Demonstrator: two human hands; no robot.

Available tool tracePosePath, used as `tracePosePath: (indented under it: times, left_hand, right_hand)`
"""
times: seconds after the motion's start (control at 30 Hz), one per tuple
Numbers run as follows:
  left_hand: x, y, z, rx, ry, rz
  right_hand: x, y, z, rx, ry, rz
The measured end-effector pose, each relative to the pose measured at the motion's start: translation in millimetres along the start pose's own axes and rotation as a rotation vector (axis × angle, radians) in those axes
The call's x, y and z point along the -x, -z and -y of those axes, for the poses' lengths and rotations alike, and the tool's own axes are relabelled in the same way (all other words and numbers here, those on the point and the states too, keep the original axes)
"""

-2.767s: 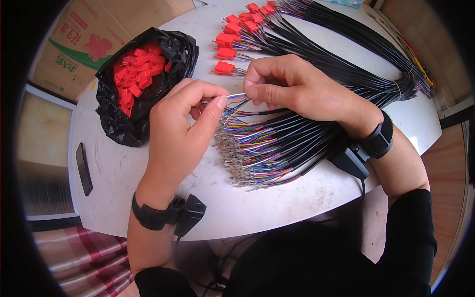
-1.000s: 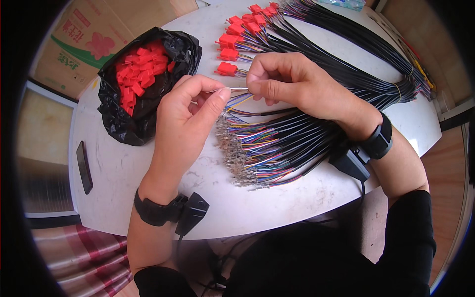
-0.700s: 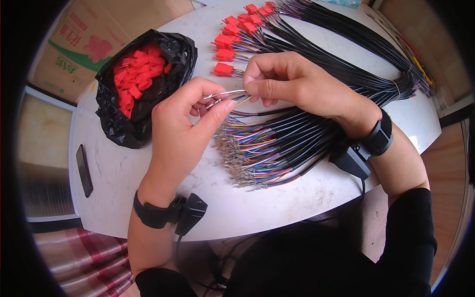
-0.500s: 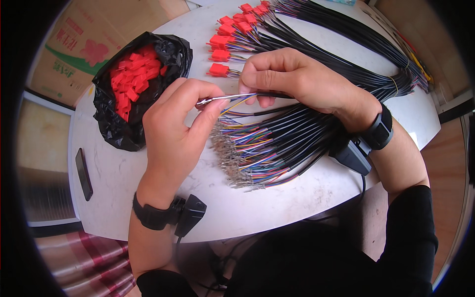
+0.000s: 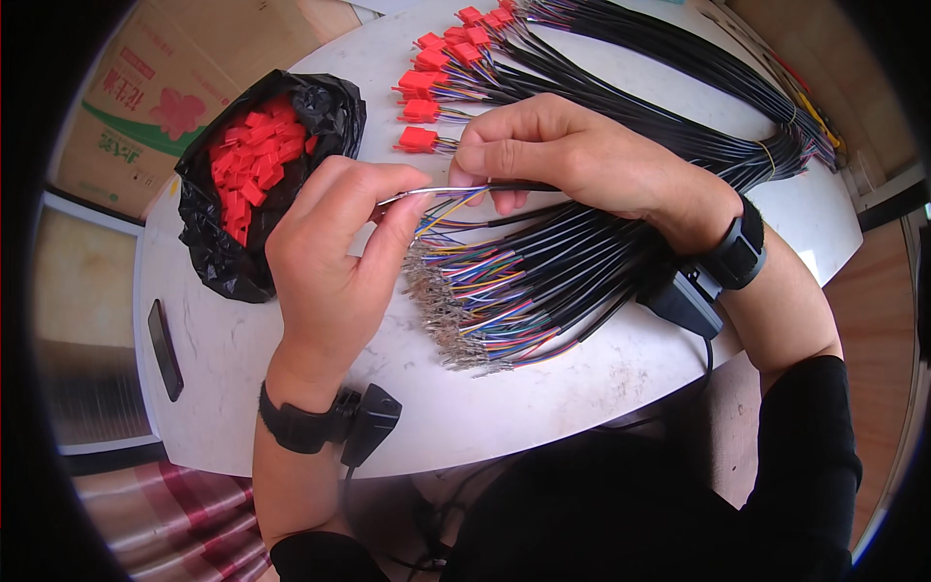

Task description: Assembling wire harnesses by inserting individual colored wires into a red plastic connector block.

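Between thumb and forefinger, my left hand (image 5: 330,252) pinches the metal-tipped end of a thin white wire (image 5: 448,189). That wire comes out of a black-sheathed cable (image 5: 524,184), which my right hand (image 5: 582,160) grips with closed fingers; part of the cable is hidden behind them. Yellow and blue wires hang below the white one. Under my hands a fan of black cables (image 5: 572,257) lies with stripped coloured wires and metal terminals (image 5: 441,315) pointing left. Beyond them, finished-looking cable ends carry red plastic connectors (image 5: 419,139).
A black plastic bag (image 5: 339,105) holding many red connectors (image 5: 257,155) stands at the far left. A dark phone (image 5: 165,351) lies at the left edge of the white table (image 5: 543,412). A cardboard box (image 5: 145,73) stands behind. Black devices are strapped to both wrists.
The table and most things on it appear shifted slightly left in the picture, my hands with them. Both hands keep the same hold on the wire and cable.
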State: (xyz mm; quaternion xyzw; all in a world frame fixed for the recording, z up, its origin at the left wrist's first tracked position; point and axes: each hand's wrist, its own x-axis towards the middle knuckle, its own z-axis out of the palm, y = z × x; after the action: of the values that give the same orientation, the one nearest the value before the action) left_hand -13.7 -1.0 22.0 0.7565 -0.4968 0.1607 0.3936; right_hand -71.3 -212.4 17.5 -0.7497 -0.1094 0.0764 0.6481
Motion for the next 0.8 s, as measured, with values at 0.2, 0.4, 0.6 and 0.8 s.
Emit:
tracePosePath:
  times: [0.2,0.4,0.6,0.8]
  left_hand:
    - [0.7,-0.6,-0.2,-0.025,-0.105,-0.017]
    - [-0.1,-1.7,0.3,-0.043,-0.201,-0.055]
    - [-3.9,-0.3,-2.6,-0.001,-0.163,-0.060]
    - [0.0,0.0,3.0,-0.003,-0.046,-0.083]
  right_hand:
    - [1.7,0.9,-1.2,-0.004,-0.008,0.070]
    - [0.7,-6.3,-2.6,-0.115,0.000,0.086]
    - [-2.5,-1.8,-2.9,0.014,0.066,0.050]
    - [-3.2,-8.8,-0.5,0.043,0.117,-0.062]
